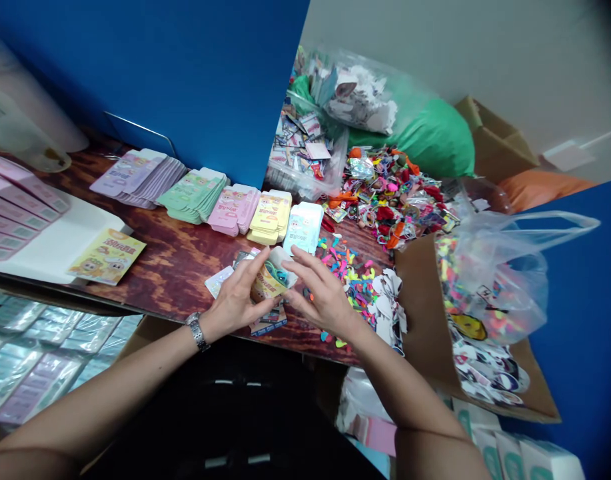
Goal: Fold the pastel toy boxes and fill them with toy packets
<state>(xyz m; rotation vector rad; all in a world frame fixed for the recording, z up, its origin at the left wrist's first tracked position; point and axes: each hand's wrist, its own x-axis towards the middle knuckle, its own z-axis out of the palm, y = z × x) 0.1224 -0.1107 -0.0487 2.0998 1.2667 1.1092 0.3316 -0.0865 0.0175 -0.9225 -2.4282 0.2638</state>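
Between my hands is a small yellow carton (pixel 266 288), its top open and a green stringy item showing inside. My left hand (pixel 238 293) grips its left side, thumb low and fingers behind. My right hand (pixel 325 293) has its fingertips on the white flap and right edge of the carton. Under and beside it lie a pale printed card (pixel 218 281) and a dark card (pixel 269 321), both partly hidden. Loose colourful small pieces (pixel 348 277) are spread right of my right hand, beside white cut-out pieces (pixel 388 303).
Flat carton stacks in purple (pixel 138 175), green (pixel 194 193), pink (pixel 234 208), yellow (pixel 270 217) and light blue (pixel 304 227) line the blue partition (pixel 185 80). A finished-looking yellow pack (pixel 108 257) lies left. A trinket heap (pixel 395 190) and a cardboard box (pixel 420 300) stand right.
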